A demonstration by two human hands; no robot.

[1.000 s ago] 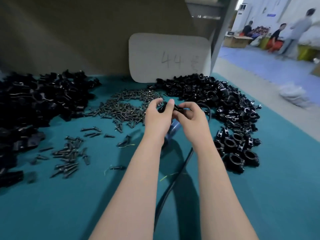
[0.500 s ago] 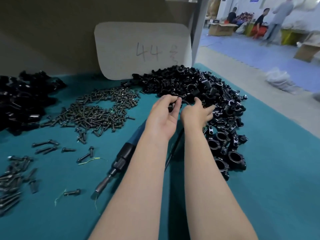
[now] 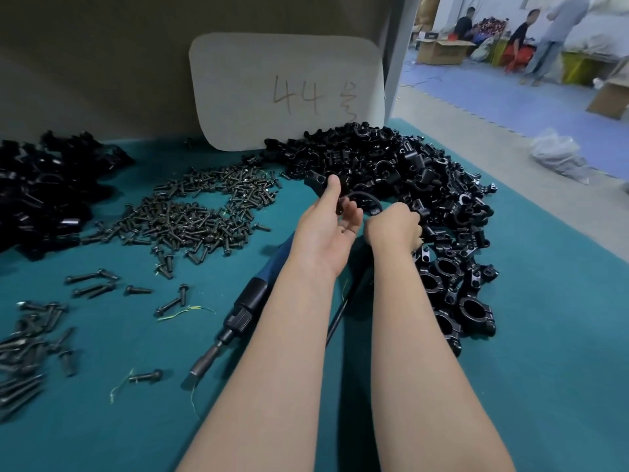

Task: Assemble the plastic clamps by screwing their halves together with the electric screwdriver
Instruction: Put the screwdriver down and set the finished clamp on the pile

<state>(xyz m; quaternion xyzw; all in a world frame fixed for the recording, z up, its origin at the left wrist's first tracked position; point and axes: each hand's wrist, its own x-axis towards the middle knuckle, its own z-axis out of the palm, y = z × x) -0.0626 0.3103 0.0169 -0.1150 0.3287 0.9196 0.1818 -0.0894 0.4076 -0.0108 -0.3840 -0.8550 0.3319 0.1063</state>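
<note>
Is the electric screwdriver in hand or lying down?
Lying down: electric screwdriver rests on the table under the left forearm. Left hand pinches a clamp half; right hand is at the clamp pile.

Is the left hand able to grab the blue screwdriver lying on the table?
Probably yes. The electric screwdriver lies uncovered on the table under the left forearm, so nothing blocks it. But the left hand is pinching a black clamp piece and would likely need to drop that first.
</note>
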